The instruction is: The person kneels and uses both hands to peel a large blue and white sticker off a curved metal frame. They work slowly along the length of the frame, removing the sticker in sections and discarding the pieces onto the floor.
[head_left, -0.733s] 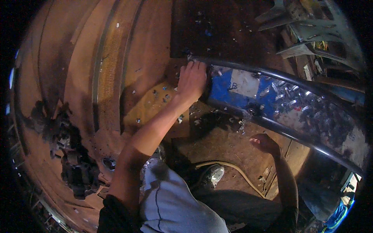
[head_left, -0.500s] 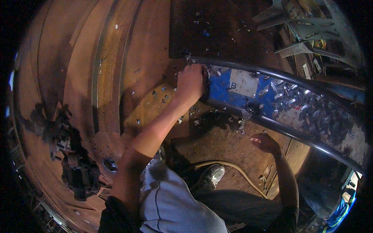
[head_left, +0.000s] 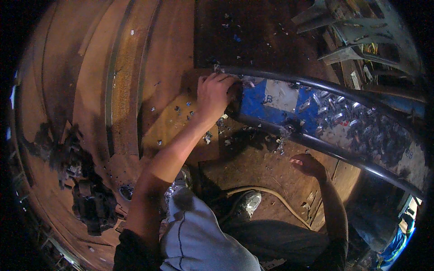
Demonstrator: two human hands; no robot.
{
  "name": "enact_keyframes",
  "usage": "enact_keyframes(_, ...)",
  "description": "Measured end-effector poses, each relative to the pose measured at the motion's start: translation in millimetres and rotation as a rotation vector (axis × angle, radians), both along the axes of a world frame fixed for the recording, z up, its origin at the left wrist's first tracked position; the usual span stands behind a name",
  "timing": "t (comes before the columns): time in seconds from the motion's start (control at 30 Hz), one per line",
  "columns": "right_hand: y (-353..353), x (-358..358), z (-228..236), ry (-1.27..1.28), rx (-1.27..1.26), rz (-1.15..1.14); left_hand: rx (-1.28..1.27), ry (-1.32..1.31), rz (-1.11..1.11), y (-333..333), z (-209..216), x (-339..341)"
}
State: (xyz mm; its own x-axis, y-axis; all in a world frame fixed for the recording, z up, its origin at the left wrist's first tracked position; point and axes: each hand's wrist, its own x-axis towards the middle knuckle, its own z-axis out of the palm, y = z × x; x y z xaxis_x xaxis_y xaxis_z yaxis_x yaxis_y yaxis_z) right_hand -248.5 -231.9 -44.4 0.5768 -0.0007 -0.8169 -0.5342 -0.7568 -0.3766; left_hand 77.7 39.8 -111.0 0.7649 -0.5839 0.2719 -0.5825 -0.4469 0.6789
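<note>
A long trough [head_left: 275, 117] with dark rounded side rails and a blue and white bed runs from the middle to the right. Shiny scraps [head_left: 348, 117] lie heaped along its right half. At its left end is my left hand [head_left: 212, 92], with bent fingertips meeting the dark end edge. Whatever those fingers pinch is hidden. Below the near rail, apart from it, my right hand [head_left: 311, 165] hangs with its fingers curled in. The inside of that hand does not show.
Small scraps [head_left: 207, 137] are strewn on the brown boards around the trough. A tan hose [head_left: 271, 193] curves beside my shoe [head_left: 250, 203]. Grey metal brackets [head_left: 352, 49] stand at the far right. A dark heap of parts [head_left: 92, 203] lies at the left.
My left hand has shifted slightly left along the trough's end, and its fingers have straightened a little. My right hand stays in place. The whole view has drifted slightly.
</note>
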Motion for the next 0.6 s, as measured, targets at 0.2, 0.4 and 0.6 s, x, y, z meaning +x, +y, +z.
enact_keyframes(0.2,-0.8,-4.7,-1.7,0.02,-0.046,0.036,-0.143,-0.026,0.049,1.7,-9.6,-11.9)
enact_keyframes(0.4,-2.8,-3.6,-7.2,-0.023,-0.035,0.091,-0.228,0.025,0.061,-3.4,-16.3,-15.2)
enact_keyframes(0.6,27.6,27.0,6.3,-0.102,-0.053,0.157,-0.305,0.067,0.134,-12.4,-15.6,-21.4)
